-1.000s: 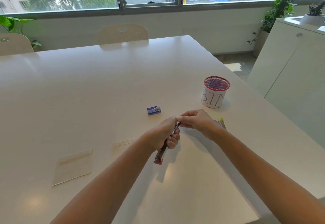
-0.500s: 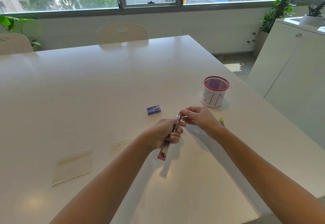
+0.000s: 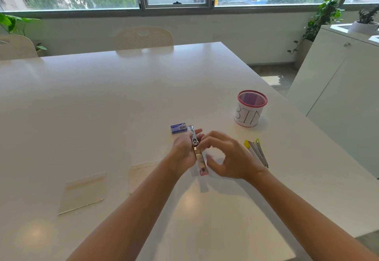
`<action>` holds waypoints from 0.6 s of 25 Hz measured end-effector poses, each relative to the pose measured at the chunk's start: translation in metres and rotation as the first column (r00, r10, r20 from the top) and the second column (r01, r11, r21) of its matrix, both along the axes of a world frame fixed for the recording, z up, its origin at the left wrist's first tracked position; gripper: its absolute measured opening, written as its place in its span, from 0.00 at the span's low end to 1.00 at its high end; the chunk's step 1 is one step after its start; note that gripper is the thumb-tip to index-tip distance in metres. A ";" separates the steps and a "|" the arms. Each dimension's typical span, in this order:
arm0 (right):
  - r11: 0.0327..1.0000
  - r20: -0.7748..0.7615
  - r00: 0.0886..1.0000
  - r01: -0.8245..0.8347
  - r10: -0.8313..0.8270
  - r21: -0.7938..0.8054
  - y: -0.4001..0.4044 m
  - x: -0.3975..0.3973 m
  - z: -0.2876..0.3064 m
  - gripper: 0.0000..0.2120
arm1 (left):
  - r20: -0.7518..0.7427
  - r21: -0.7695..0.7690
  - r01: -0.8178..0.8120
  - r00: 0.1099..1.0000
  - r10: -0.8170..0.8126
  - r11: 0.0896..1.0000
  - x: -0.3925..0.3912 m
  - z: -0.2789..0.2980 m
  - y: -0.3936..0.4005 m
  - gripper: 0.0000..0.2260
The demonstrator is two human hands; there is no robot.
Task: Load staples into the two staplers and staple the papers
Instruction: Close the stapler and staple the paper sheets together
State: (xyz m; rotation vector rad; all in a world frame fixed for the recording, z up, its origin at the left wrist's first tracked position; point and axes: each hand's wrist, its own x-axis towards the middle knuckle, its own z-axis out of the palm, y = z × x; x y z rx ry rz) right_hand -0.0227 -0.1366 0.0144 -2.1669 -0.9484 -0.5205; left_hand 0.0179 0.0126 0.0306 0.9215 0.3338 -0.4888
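Observation:
My left hand (image 3: 183,151) grips a slim metal stapler with a pink end (image 3: 197,150), which points away from me just above the table. My right hand (image 3: 227,158) hovers just right of it with loosely curved fingers, its fingertips close to the stapler's side and nothing seen in its grasp. A second stapler with yellow ends (image 3: 256,152) lies opened out on the table to the right of my right hand. A small blue staple box (image 3: 178,128) sits just beyond the held stapler. Two paper sets (image 3: 84,193) (image 3: 141,171) lie to the left.
A pink mesh cup labelled BIN (image 3: 250,111) stands at the right on the white table (image 3: 123,96). Chairs (image 3: 143,38) stand at the far side, and a white cabinet (image 3: 338,88) stands beyond the table's right edge.
My right hand let go of the stapler's far tip and drew back to the right, uncovering the yellow stapler. My left hand turned the pink stapler to point straight away.

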 end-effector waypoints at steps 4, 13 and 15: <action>0.993 0.102 0.993 -0.052 0.063 -0.105 0.002 -0.008 -0.006 0.12 | -0.052 -0.125 -0.060 0.997 0.053 0.990 -0.002 0.000 -0.002 0.15; 0.965 0.002 0.997 0.071 -0.074 0.254 0.003 -0.002 0.006 0.11 | 0.013 -0.134 0.011 1.000 -0.009 0.991 -0.007 -0.011 0.000 0.16; 0.945 -0.024 0.994 0.113 -0.111 0.306 0.004 0.004 0.012 0.09 | 0.032 -0.164 0.025 0.999 -0.021 0.986 -0.008 -0.011 -0.002 0.21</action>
